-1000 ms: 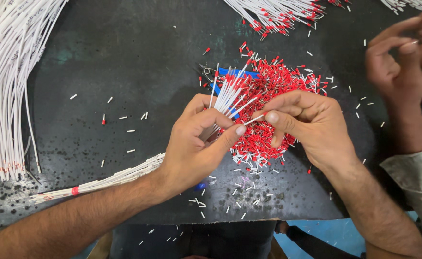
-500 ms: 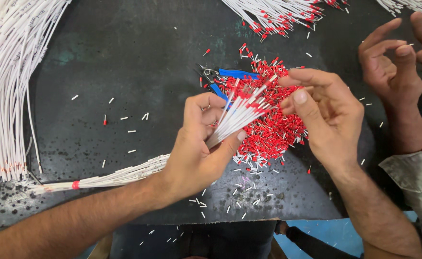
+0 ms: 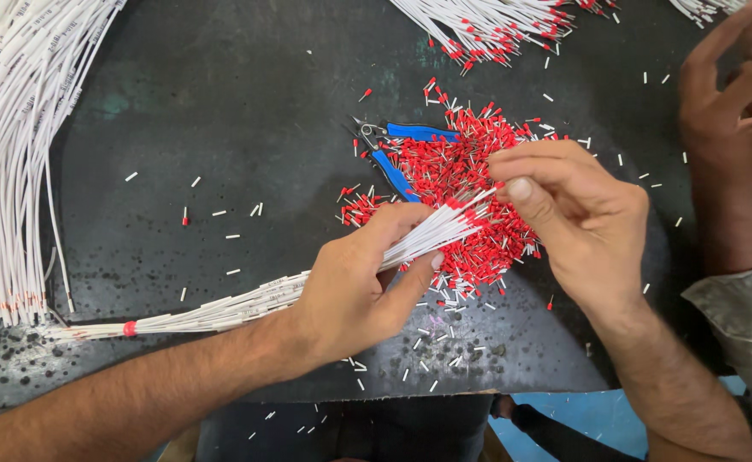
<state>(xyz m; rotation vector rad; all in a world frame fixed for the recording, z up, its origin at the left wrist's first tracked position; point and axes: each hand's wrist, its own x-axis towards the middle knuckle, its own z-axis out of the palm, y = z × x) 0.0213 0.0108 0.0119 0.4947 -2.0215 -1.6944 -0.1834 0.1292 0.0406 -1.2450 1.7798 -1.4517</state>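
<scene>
My left hand (image 3: 367, 278) grips a bundle of thin white wires (image 3: 248, 299) that runs left across the dark mat and is tied with a red band. The bundle's free ends fan out toward a pile of small red ferrules (image 3: 466, 184). My right hand (image 3: 577, 218) pinches at the tip of one wire end just above that pile, where a red ferrule shows at the fingertips. Blue-handled cutters (image 3: 397, 154) lie partly under the left side of the pile.
A large sheaf of white wires (image 3: 12, 162) lies along the left edge. More wires with red tips (image 3: 487, 26) lie at the top. Another person's hands (image 3: 735, 111) are at the right. Short white offcuts are scattered over the dark mat (image 3: 222, 111).
My left hand has tilted the wire bundle down toward the right, so its ends lie low over the ferrule pile. My right hand shifted right and pinches at a wire tip.
</scene>
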